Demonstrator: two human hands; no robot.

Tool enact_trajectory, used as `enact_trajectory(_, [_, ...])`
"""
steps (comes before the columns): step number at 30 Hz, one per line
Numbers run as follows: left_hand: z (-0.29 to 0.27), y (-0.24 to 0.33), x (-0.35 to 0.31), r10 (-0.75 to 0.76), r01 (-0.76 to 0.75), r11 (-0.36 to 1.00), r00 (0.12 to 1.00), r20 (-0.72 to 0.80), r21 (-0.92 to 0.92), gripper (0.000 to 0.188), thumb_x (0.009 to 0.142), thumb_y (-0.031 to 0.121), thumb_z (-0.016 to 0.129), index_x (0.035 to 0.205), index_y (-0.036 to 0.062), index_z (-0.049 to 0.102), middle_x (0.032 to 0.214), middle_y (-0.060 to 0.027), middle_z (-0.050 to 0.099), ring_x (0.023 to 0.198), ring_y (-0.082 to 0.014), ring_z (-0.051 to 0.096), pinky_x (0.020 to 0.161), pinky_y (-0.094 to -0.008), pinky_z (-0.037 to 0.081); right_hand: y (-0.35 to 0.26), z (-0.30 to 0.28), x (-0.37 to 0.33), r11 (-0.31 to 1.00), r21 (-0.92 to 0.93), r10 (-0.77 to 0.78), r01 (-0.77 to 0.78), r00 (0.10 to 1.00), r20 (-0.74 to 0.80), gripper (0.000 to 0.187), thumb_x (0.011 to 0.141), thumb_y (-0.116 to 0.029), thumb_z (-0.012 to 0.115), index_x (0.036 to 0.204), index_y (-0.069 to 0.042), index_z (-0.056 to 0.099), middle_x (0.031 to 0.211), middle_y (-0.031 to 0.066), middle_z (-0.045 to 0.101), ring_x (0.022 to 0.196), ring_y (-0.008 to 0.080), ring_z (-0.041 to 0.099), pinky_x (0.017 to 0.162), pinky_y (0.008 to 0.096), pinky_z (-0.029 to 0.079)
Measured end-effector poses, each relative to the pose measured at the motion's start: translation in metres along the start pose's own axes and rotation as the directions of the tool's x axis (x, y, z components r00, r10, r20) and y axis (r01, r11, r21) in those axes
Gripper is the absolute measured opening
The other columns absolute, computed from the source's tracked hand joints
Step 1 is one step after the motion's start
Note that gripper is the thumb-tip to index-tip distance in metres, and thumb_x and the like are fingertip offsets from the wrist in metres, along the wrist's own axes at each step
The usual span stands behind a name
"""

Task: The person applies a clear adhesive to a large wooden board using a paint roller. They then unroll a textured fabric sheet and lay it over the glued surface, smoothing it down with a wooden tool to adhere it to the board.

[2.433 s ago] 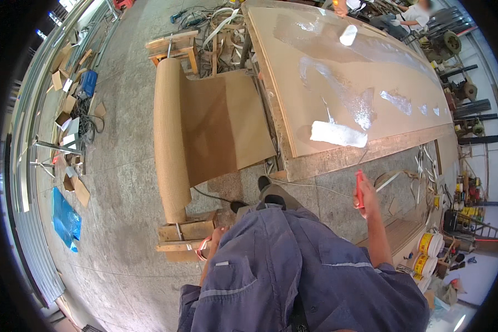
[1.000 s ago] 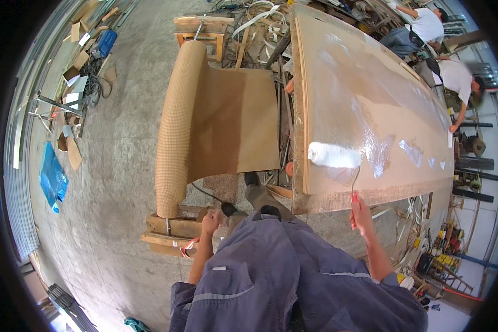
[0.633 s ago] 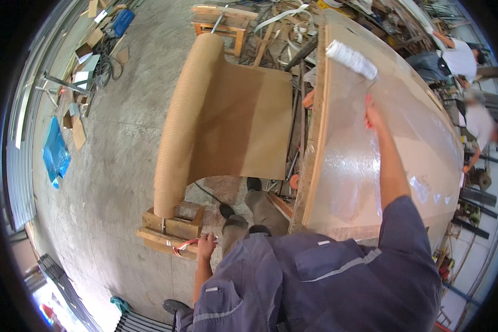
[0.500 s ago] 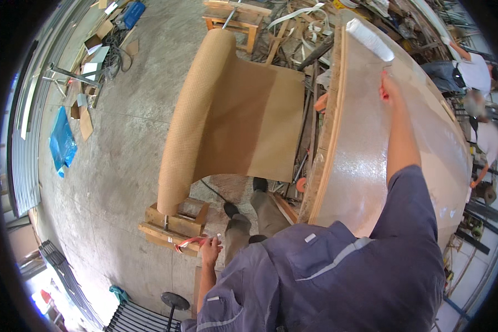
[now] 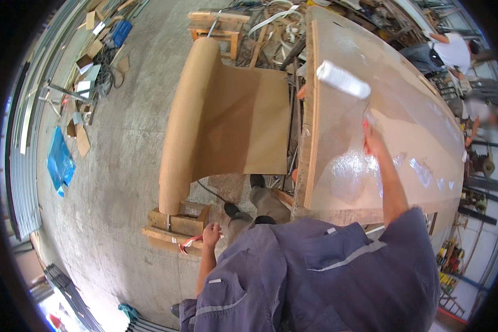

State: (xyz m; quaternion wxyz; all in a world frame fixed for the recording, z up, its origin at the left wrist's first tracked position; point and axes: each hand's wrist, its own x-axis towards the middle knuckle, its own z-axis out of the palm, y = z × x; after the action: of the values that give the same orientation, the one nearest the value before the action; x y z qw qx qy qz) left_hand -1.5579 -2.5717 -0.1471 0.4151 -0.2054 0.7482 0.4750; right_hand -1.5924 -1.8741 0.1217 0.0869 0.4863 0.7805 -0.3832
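Observation:
My right hand point(image 5: 374, 138) is closed round the red handle of a paint roller. Its white, wet-looking sleeve point(image 5: 343, 80) rests on a large beige panel point(image 5: 337, 130), whose surface shines with wet patches. Down at the left, my left hand point(image 5: 211, 235) is closed. A thin red-and-white thing point(image 5: 191, 242) runs from it toward a wooden stand, and a small pale end shows on the hand's other side; I cannot make out its kind.
A big roll of brown mesh-textured sheet point(image 5: 188, 122) hangs on a bar between wooden stands point(image 5: 177, 227), its loose end point(image 5: 265, 122) spread toward the panel. Scrap lies beyond. Two people point(image 5: 454, 52) are at the far right. Blue plastic point(image 5: 61, 160) lies on the left floor.
The roller and my right hand have come nearer across the panel, and the sleeve is turned more crosswise. My view has shifted to the right. My left hand stays closed beside the stand.

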Motion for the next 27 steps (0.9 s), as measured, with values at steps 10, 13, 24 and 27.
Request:
enact_trajectory(10, [-0.009, 0.019, 0.071, 0.147, -0.145, 0.989, 0.985, 0.094, -0.022, 0.036, 0.093, 0.029, 0.057, 0.090, -0.0064, 0.063, 0.076, -0.0133, 0.067, 0.065, -0.0201, 0.066, 0.056, -0.0343, 0.053, 0.109, 0.072, -0.345, 0.926, 0.240, 0.285, -0.292, 0.956, 0.064, 0.045, 0.100, -0.048, 0.040, 0.112, -0.008, 0.055, 0.052, 0.0008, 0.046, 0.036, 0.0112, 0.044, 0.033, 0.0274, 0.035])
enact_trajectory(13, [-0.006, -0.007, 0.076, 0.159, -0.152, 0.985, 0.983, 0.092, -0.082, 0.033, 0.092, 0.027, 0.058, 0.084, -0.0048, 0.063, 0.072, -0.0120, 0.066, 0.062, -0.0191, 0.064, 0.053, -0.0334, 0.051, 0.104, 0.076, -0.323, 0.946, 0.235, 0.225, -0.222, 0.974, 0.018, 0.040, 0.100, -0.044, 0.041, 0.113, -0.008, 0.055, 0.052, 0.0005, 0.046, 0.035, 0.0110, 0.044, 0.032, 0.0271, 0.035])
enact_trajectory(24, [0.022, 0.005, 0.007, -0.011, 0.011, 1.000, 1.000, 0.004, -0.024, 0.040, 0.094, 0.030, 0.056, 0.094, -0.0091, 0.063, 0.076, -0.0146, 0.068, 0.060, -0.0197, 0.067, 0.051, -0.0302, 0.053, -0.078, -0.007, 0.106, 0.986, 0.155, -0.044, 0.062, 0.992, -0.115, 0.059, 0.097, -0.058, 0.036, 0.117, -0.006, 0.057, 0.046, 0.0060, 0.044, 0.030, 0.0183, 0.041, 0.032, 0.0352, 0.034])
enact_trajectory(27, [0.025, 0.012, -0.003, -0.096, 0.090, 0.982, 0.995, -0.030, -0.166, 0.036, 0.095, 0.027, 0.055, 0.104, -0.0083, 0.059, 0.083, -0.0163, 0.069, 0.062, -0.0195, 0.068, 0.051, -0.0296, 0.052, -0.152, -0.013, 0.191, 0.965, 0.260, -0.013, 0.041, 0.994, -0.111, 0.053, 0.096, -0.059, 0.037, 0.087, -0.008, 0.050, 0.050, 0.0054, 0.044, 0.035, 0.0183, 0.043, 0.034, 0.0337, 0.034])
